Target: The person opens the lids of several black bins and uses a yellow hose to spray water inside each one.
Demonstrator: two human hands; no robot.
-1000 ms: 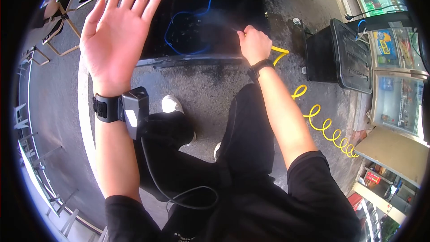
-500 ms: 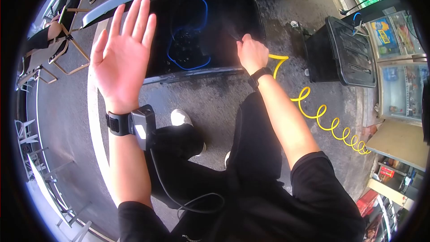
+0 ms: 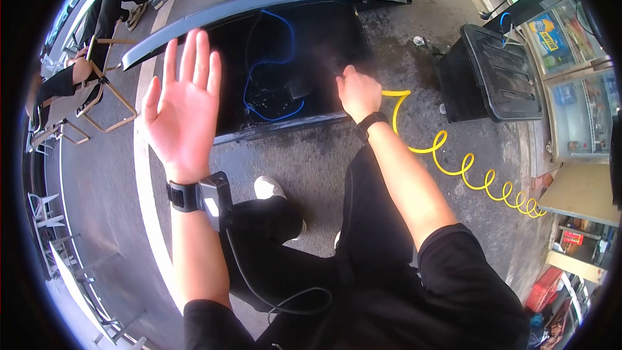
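My right hand (image 3: 359, 94) is closed around a small dark air blow gun (image 3: 337, 72), mostly hidden by the fingers. A yellow coiled hose (image 3: 468, 172) runs from behind this hand toward the lower right. Faint mist hangs ahead of the tool, over a large black, wet, box-like piece (image 3: 227, 32) with a long grey-blue edge. Inside it lies a looped blue cord (image 3: 293, 37) by scattered water drops and a dark flat patch. My left hand (image 3: 184, 110) is raised palm up with fingers stretched out, holding nothing, above the box's left side.
A lidded black bin (image 3: 499, 74) stands at right, near glass-door fridges (image 3: 570, 45). At left, a seated person (image 3: 107, 13) and a folding chair (image 3: 97, 87) are visible. A white line (image 3: 148, 181) crosses the asphalt. A cabled device (image 3: 215, 198) is strapped to my left wrist.
The view has shifted, so the box and both hands appear lower. The mist looks thinner, and a dark flat patch now shows inside the blue cord's loop. My right hand keeps its grip.
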